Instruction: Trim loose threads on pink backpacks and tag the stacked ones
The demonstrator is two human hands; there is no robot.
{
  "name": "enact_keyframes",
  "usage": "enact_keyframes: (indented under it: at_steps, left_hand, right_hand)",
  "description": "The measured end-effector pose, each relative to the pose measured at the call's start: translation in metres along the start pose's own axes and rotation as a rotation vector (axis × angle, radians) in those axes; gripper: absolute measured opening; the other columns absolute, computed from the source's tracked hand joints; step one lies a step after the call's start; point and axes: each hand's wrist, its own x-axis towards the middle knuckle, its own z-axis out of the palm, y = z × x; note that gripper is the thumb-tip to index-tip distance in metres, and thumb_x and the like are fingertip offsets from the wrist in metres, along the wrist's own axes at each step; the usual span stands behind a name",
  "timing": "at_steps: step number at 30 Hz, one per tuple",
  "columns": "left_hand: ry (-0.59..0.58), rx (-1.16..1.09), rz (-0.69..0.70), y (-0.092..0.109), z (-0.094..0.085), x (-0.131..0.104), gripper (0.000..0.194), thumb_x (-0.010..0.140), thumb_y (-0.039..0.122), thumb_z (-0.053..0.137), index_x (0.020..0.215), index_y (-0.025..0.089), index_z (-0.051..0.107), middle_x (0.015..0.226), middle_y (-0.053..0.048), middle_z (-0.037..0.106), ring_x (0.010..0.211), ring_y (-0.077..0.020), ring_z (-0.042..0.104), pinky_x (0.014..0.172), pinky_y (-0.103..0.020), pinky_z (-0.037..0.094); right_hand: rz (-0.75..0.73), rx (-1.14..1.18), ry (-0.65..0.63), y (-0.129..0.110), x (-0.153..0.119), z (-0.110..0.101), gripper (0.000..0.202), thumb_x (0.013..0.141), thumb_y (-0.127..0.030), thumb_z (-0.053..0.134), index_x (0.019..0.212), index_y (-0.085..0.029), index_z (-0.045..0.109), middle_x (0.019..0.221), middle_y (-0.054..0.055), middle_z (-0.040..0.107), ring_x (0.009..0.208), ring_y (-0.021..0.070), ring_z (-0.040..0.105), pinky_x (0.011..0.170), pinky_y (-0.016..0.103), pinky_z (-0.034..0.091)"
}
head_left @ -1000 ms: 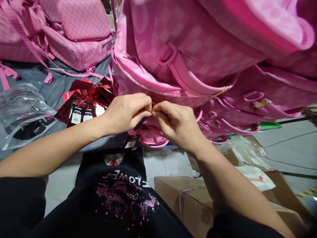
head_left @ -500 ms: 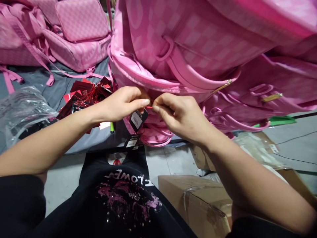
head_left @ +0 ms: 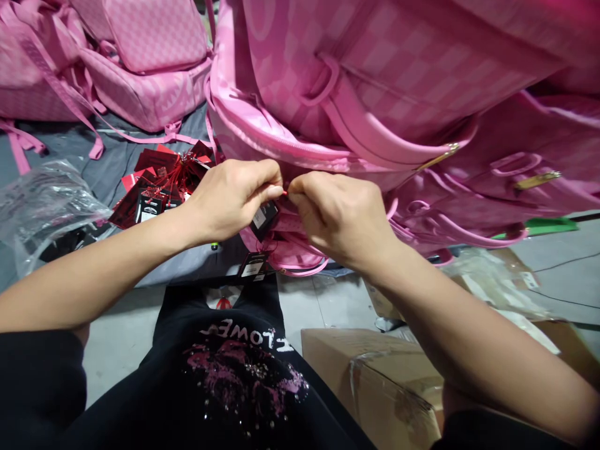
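Note:
My left hand (head_left: 241, 194) and my right hand (head_left: 344, 215) meet almost fingertip to fingertip below a pink checkered backpack (head_left: 403, 69). Each is closed in a pinch on a thin red string (head_left: 284, 193), of which only a short bit shows between them. A black hang tag (head_left: 264, 219) with a white label dangles just under my left fingers. Lower down, another black tag (head_left: 253, 265) hangs beside pink straps (head_left: 300, 259). Where the string runs on the bag is hidden by my hands.
To the left lie a heap of red and black tags (head_left: 162, 181) and a clear plastic bag (head_left: 47, 206) on the grey cloth (head_left: 112, 150). More pink backpacks (head_left: 154, 94) stand behind. A cardboard box (head_left: 370, 375) sits on the floor at lower right.
My right hand has turned knuckles-up, its fingers curling in more tightly. The visible bit of red string between my hands is shorter, and the view has shifted slightly.

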Motion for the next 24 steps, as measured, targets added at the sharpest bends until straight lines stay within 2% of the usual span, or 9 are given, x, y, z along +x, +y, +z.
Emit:
enact_keyframes:
  at_steps: [3,7,11,14,17,21,24]
  left_hand:
    - [-0.014,0.028,0.005,-0.003,0.002,0.0,0.022,0.091,0.029,0.05,0.077,0.016,0.06,0.064,0.001,0.057,0.06,-0.0109,0.053,0.056,-0.023,0.036]
    - [-0.073,0.038,-0.025,-0.007,0.005,0.002,0.027,0.09,0.031,0.049,0.068,0.017,0.055,0.058,0.002,0.05,0.055,-0.0105,0.047,0.055,-0.024,0.034]
    - [-0.217,-0.158,-0.068,-0.007,0.002,0.008,0.033,0.092,0.034,0.046,0.065,0.016,0.055,0.057,0.003,0.05,0.054,-0.0092,0.046,0.056,-0.023,0.035]
    - [-0.254,-0.33,-0.12,-0.008,0.001,0.01,0.035,0.093,0.039,0.047,0.069,0.015,0.058,0.059,0.003,0.052,0.055,-0.0089,0.048,0.056,-0.022,0.038]
    - [-0.213,-0.4,-0.15,-0.006,0.003,0.007,0.031,0.091,0.041,0.054,0.077,0.015,0.061,0.067,0.001,0.06,0.062,-0.0108,0.056,0.06,-0.023,0.045]
    - [-0.068,-0.315,-0.142,-0.001,0.005,0.0,0.023,0.085,0.039,0.064,0.082,0.016,0.063,0.077,-0.001,0.066,0.072,-0.0138,0.062,0.068,-0.026,0.05]
    - [-0.087,-0.281,-0.125,0.001,0.003,-0.001,0.021,0.087,0.035,0.061,0.083,0.016,0.065,0.076,0.0,0.067,0.071,-0.0127,0.063,0.067,-0.025,0.049]
  right_hand:
    - [0.023,0.053,0.0,0.001,0.001,0.003,0.014,0.091,-0.017,0.045,0.086,-0.02,0.058,0.076,0.006,0.066,0.063,0.0169,0.059,0.058,0.03,0.043]
    - [0.025,-0.052,-0.036,0.001,0.001,0.005,0.018,0.09,-0.018,0.042,0.084,-0.017,0.059,0.073,0.006,0.066,0.06,0.0167,0.058,0.056,0.029,0.039]
    - [-0.035,0.042,-0.068,0.005,0.001,0.004,0.023,0.092,-0.02,0.04,0.084,-0.015,0.061,0.072,0.005,0.066,0.06,0.0152,0.057,0.056,0.028,0.039]
    - [-0.019,0.094,-0.051,0.008,0.0,0.004,0.023,0.094,-0.022,0.041,0.087,-0.015,0.062,0.076,0.006,0.068,0.062,0.015,0.058,0.058,0.028,0.04]
    - [0.007,0.033,-0.053,0.007,-0.001,0.006,0.024,0.095,-0.023,0.041,0.088,-0.016,0.062,0.076,0.006,0.068,0.063,0.0156,0.058,0.058,0.028,0.04]
    - [0.016,0.047,-0.065,0.007,-0.002,0.006,0.021,0.094,-0.022,0.042,0.088,-0.017,0.062,0.075,0.005,0.068,0.063,0.0159,0.058,0.059,0.029,0.039]
    - [0.009,0.102,-0.031,0.007,-0.002,0.005,0.02,0.094,-0.024,0.043,0.087,-0.017,0.061,0.077,0.006,0.068,0.063,0.0167,0.058,0.058,0.03,0.039]
